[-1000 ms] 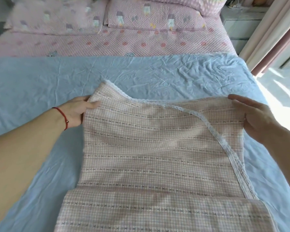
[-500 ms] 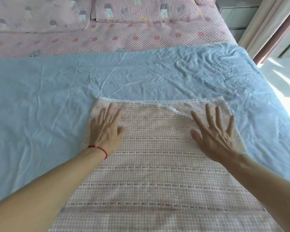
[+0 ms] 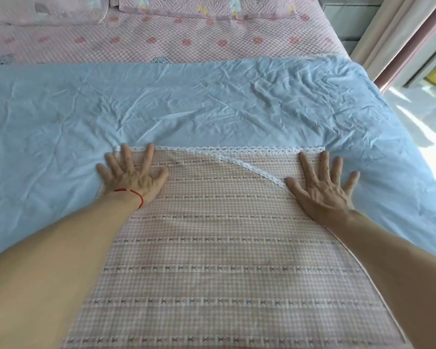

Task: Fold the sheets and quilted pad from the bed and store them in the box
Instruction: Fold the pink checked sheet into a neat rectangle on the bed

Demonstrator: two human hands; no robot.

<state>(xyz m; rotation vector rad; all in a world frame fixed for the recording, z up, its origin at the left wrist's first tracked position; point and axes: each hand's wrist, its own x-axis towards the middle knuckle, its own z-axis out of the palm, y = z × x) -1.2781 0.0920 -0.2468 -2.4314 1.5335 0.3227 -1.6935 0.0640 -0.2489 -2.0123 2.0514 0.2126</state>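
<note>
A folded pink checked sheet (image 3: 219,235) with a white lace edge lies flat in front of me on a wrinkled light blue sheet (image 3: 186,107). My left hand (image 3: 132,176), with a red string at the wrist, presses flat on the checked sheet's far left corner, fingers spread. At the far right corner my right hand (image 3: 322,187) also lies flat with spread fingers, its little finger reaching onto the blue sheet. Beyond the blue sheet the pink quilted pad (image 3: 176,39) covers the head of the bed. No box is in view.
Pink quilted pillows (image 3: 186,6) sit at the head of the bed. A pale cabinet (image 3: 347,23) and curtains (image 3: 403,31) stand to the right, past the bed's edge. Sunlit floor (image 3: 428,137) runs along the right side.
Both hands let go of the checked sheet's far edge and laid it down, then slid outward and forward to its far corners, pressing it flat. The camera tilted further down.
</note>
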